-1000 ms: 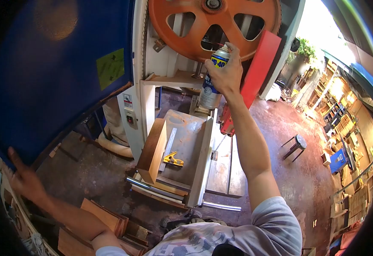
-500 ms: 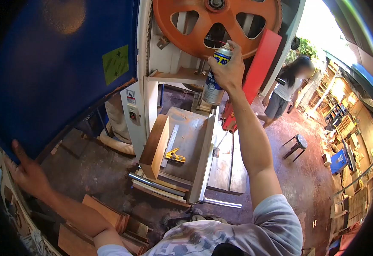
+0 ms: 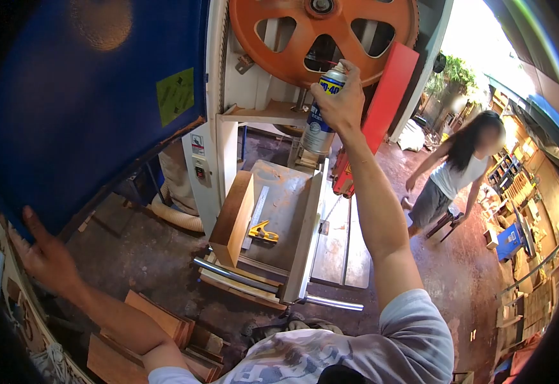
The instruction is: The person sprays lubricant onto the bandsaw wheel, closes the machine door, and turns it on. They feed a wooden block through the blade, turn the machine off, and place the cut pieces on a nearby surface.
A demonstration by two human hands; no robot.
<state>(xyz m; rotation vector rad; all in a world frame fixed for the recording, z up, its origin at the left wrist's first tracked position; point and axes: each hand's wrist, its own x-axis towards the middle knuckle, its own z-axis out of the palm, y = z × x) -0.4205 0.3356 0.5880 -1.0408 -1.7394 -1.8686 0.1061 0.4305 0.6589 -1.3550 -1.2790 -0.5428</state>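
A blue and silver WD-40 spray can (image 3: 318,128) is gripped in my right hand (image 3: 342,99), fingers at its top. The can is held upright, slightly tilted, just below the orange bandsaw wheel (image 3: 279,64), and a thin red straw points from its nozzle towards the wheel's spokes. My left hand (image 3: 43,256) is at the lower edge of the open blue door (image 3: 94,128), thumb on its face; the other fingers are mostly hidden. Below lies the saw table (image 3: 286,185) with a wooden board (image 3: 232,217), a metal ruler and a yellow combination square (image 3: 263,233) on it.
A red guard (image 3: 385,102) slopes down right of the wheel. Another person (image 3: 452,173) bends over a stool (image 3: 444,223) at the right. Wooden offcuts (image 3: 158,320) are stacked at lower left, a hose (image 3: 174,217) runs behind the saw, and shelves line the right wall.
The other person has come closer and now reaches down to the stool. Both of my hands have stayed nearly in place, the can still pointed at the wheel.
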